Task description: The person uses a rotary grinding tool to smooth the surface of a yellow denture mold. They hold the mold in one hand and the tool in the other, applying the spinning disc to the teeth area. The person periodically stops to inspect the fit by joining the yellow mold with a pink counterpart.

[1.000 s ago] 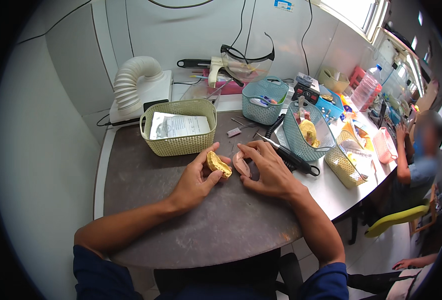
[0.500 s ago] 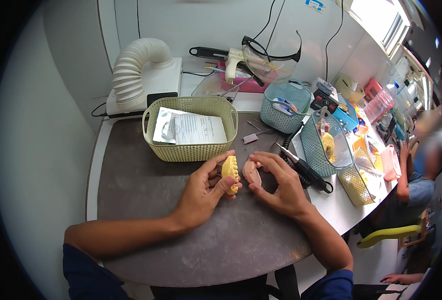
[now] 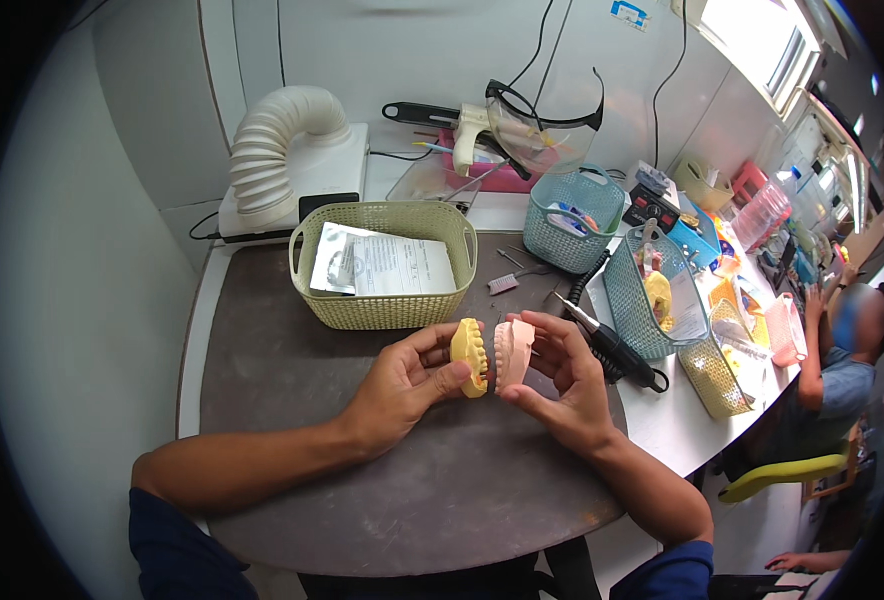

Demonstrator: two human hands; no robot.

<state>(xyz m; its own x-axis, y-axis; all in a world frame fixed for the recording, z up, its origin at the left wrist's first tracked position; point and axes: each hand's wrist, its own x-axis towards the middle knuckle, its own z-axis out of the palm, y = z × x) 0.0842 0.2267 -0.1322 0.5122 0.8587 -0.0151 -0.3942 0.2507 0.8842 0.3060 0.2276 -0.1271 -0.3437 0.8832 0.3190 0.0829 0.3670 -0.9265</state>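
My left hand (image 3: 402,388) grips a yellow dental cast (image 3: 468,357), its row of teeth turned to the right. Opposite it, a pink dental cast (image 3: 515,356) is held in my right hand (image 3: 569,385), teeth turned to the left. Both casts stand on edge above the grey-brown work mat (image 3: 382,500), face to face; a narrow gap shows between them, smallest near the lower end. My fingertips cover part of each cast's back.
Beyond my hands stands an olive basket (image 3: 382,312) with papers and a silver packet. To the right lie a handpiece (image 3: 612,345), a small brush (image 3: 503,285) and several baskets, including a blue one (image 3: 572,225). A white hose unit (image 3: 287,140) stands behind; a person (image 3: 847,350) sits far right.
My right hand has turned the pink cast upright, so its teeth now face the yellow one. The two casts have come closer together. My left hand has shifted only slightly.
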